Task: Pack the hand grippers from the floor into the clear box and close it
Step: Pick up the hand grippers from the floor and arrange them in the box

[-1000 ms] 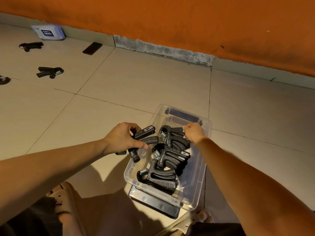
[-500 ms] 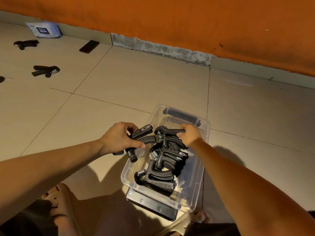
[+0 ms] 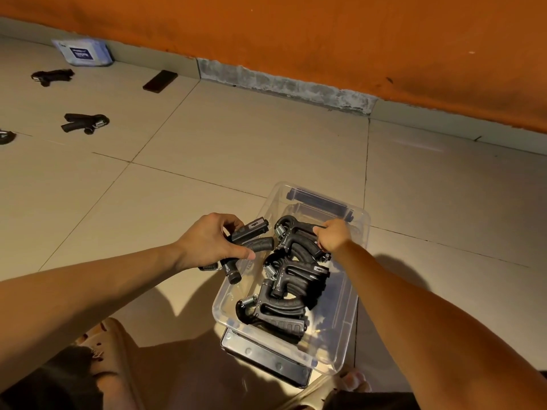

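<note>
Three black hand grippers lie stacked along the inside of the clear box, springs to the left. The box stands open on the floor, near its front edge, just ahead of my feet. My right grip is inside the far end of the box, fingers curled round a handle of the farthest gripper in the stack. My left grip is at the box's left rim, closed round a bunch of hand grippers. Their handles jut over the rim, and I cannot tell how many there are. A flat lid with a dark edge shows under the near end of the box.

Well apart, toward the floor's far left corner, two loose grippers lie on the tiles, with part of a third at the left edge. A dark flat slab and a pack of wipes lie along the foot of the orange wall.
</note>
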Demonstrator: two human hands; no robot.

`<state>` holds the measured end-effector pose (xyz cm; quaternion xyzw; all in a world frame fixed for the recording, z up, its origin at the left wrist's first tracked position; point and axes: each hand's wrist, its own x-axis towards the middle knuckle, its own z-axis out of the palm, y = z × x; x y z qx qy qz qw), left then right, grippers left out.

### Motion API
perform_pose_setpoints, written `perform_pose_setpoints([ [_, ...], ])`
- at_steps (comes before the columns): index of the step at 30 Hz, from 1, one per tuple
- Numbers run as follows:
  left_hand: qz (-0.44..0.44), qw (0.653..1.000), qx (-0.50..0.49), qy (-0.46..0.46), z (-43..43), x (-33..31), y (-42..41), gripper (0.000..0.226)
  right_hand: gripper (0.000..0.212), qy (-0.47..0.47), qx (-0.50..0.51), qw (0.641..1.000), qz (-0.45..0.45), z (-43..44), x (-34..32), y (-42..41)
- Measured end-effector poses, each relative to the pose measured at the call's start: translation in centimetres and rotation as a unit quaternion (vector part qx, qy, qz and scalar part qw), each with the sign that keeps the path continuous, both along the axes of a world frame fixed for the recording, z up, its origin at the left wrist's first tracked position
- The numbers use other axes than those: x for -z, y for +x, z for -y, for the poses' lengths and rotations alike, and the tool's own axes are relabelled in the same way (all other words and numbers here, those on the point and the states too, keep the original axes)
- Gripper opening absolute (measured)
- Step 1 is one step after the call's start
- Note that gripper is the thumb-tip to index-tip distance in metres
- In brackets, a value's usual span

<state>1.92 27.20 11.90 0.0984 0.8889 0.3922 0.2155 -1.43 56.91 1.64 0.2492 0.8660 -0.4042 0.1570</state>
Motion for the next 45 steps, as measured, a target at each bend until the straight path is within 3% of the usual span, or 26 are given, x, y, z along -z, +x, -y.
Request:
perform_pose_setpoints([
  [3, -0.002, 1.0, 0.002, 0.003, 0.0, 0.1, 0.0, 0.037, 0.033, 0.104, -0.086, 0.991, 0.014, 0.4, 0.8, 0.5],
  [8, -0.001, 1.0, 0.003, 0.007, 0.1, 0.4, -0.1, 0.038, 0.079, 0.24, -0.243, 0.939, 0.042, 1.1, 0.7, 1.7],
  [11, 0.004, 1.0, -0.001, 0.013, 0.0, 0.3, -0.2, 0.037, 0.066, 0.289, -0.27, 0.918, 0.032, 1.0, 0.4, 1.7],
  [16, 0.004, 1.0, 0.003, 0.013, 0.2, 0.6, -0.3, 0.038, 0.049, 0.26, -0.233, 0.937, 0.019, 1.5, 0.3, 1.6],
  [23, 0.005, 1.0, -0.001, 0.023, 0.3, 0.9, -0.3, 0.042, 0.076, 0.28, -0.235, 0.931, 0.017, 2.4, 1.0, 1.7],
  [30, 0.01, 1.0, -0.005, 0.025, 0.2, 1.1, -0.5, 0.039, 0.062, 0.299, -0.253, 0.92, 0.002, 2.3, 1.1, 1.5],
  [38, 0.02, 0.999, -0.012, 0.036, 0.0, 0.7, -0.5, 0.041, 0.077, 0.264, -0.218, 0.939, 0.017, 1.7, 0.6, 1.6],
  [45, 0.022, 0.999, -0.009, 0.045, -0.5, -0.6, -0.7, 0.042, 0.089, 0.227, -0.197, 0.952, -0.053, 2.1, -3.5, 2.3],
])
